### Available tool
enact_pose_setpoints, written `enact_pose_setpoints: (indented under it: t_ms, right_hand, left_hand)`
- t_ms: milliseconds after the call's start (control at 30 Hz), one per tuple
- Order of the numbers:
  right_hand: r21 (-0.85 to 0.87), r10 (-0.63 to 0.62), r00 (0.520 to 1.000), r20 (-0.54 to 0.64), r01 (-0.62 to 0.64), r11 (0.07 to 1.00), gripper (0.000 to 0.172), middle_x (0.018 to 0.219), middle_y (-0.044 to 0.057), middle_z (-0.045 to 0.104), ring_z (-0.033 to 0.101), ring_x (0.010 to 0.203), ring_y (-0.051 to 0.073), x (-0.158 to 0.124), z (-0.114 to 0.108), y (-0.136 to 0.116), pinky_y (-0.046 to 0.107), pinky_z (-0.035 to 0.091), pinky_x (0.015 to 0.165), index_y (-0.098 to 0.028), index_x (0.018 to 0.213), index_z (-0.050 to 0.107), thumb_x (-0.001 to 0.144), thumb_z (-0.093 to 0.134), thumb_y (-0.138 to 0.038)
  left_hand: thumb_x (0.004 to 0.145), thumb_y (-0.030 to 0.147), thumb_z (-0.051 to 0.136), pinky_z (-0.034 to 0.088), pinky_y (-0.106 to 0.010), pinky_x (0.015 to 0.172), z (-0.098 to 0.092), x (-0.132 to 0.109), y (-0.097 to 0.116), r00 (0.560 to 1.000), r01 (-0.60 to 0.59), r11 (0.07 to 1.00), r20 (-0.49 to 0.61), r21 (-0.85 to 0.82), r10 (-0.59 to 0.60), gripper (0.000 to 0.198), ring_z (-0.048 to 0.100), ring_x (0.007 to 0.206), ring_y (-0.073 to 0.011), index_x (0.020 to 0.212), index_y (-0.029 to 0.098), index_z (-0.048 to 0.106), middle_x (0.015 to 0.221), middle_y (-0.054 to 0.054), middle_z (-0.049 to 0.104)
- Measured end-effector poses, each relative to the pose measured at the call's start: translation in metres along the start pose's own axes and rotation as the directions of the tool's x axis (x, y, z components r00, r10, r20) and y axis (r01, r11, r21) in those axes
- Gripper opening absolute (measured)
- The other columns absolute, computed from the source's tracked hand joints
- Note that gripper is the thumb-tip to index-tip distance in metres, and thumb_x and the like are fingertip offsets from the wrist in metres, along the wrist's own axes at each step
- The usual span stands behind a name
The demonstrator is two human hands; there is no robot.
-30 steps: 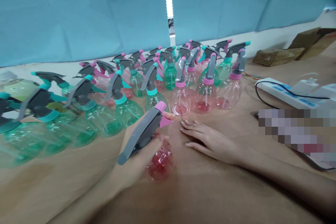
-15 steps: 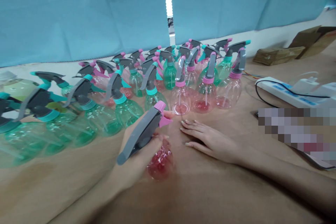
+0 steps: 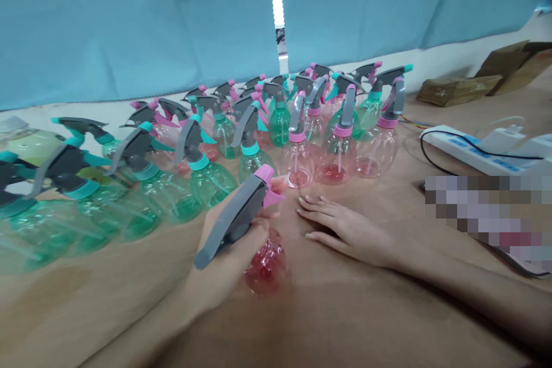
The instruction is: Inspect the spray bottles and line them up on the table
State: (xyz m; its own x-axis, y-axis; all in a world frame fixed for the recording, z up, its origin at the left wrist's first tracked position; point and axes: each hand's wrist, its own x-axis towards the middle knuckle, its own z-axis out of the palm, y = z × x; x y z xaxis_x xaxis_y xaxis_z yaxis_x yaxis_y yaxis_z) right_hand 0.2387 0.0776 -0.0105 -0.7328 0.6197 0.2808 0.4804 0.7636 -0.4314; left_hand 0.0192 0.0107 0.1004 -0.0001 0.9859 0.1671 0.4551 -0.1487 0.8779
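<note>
My left hand is wrapped round the neck of a pink spray bottle with a grey trigger head and a pink nozzle. The nozzle points away from me, and part of the neck is hidden by my fingers. My right hand lies flat on the brown tabletop, fingers stretched out, holding nothing. Just beyond its fingertips stand pink spray bottles. Left of my left hand, green spray bottles with turquoise collars stand in a row.
More pink and green spray bottles crowd the back of the table. At the right are a white power strip with plugs and cables, a pixelated flat object and brown cardboard. Behind hangs a blue curtain.
Hardly anything differs. The view has shifted very slightly; my left hand still grips the pink spray bottle and my right hand stays flat on the table.
</note>
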Motion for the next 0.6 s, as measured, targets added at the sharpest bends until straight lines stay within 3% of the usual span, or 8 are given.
enact_pose_setpoints:
  t_ms: [100,200,300,400,600]
  right_hand:
    - [0.009,0.004,1.0,-0.006,-0.004,1.0,0.051,0.149,0.009,0.042,0.033,0.14,0.025,0.0,0.0,0.0,0.048,0.028,0.116,-0.02,0.142,0.046,0.097,0.045,-0.044]
    - [0.013,0.0,1.0,-0.002,0.0,1.0,0.051,0.148,0.009,0.044,0.034,0.14,0.026,0.001,-0.001,-0.001,0.048,0.027,0.116,-0.019,0.142,0.046,0.098,0.045,-0.044]
    - [0.006,-0.005,1.0,-0.007,0.005,1.0,0.051,0.149,0.009,0.043,0.033,0.14,0.026,0.001,0.0,0.0,0.049,0.028,0.116,-0.019,0.143,0.045,0.098,0.044,-0.044]
    - [-0.009,-0.007,1.0,0.002,0.007,1.0,0.053,0.149,0.01,0.042,0.033,0.141,0.025,0.001,0.001,0.001,0.048,0.027,0.116,-0.017,0.143,0.045,0.098,0.043,-0.045]
    - [0.001,-0.008,1.0,-0.009,0.008,1.0,0.051,0.149,0.009,0.043,0.034,0.14,0.025,0.001,0.001,0.0,0.048,0.028,0.116,-0.018,0.142,0.046,0.098,0.044,-0.044]
  left_hand:
    - [0.07,0.031,0.057,0.053,-0.046,0.088,-0.001,0.0,-0.002,0.999,0.047,0.999,0.015,0.009,-0.047,0.046,0.071,0.084,-0.0273,0.116,0.027,0.063,0.085,-0.002,0.074]
    - [0.07,0.029,0.056,0.054,-0.043,0.089,-0.003,0.001,-0.002,0.999,0.02,1.0,0.04,-0.005,-0.02,0.046,0.07,0.094,-0.0271,0.116,0.027,0.062,0.095,-0.003,0.074]
    - [0.072,0.029,0.056,0.057,-0.036,0.08,-0.005,0.003,-0.004,0.997,-0.047,0.999,0.063,0.002,0.047,0.039,0.071,0.091,-0.0247,0.11,0.027,0.065,0.093,-0.002,0.074]
    - [0.072,0.03,0.057,0.058,-0.035,0.072,-0.005,0.003,-0.008,0.998,-0.042,0.999,0.05,0.028,0.041,0.03,0.072,0.083,-0.0242,0.099,0.026,0.068,0.085,-0.002,0.074]
    - [0.078,0.031,0.052,0.056,-0.038,0.08,-0.004,-0.002,-0.014,0.999,-0.05,0.997,0.014,0.051,0.049,0.021,0.07,0.074,-0.0208,0.088,0.026,0.069,0.082,0.0,0.074]
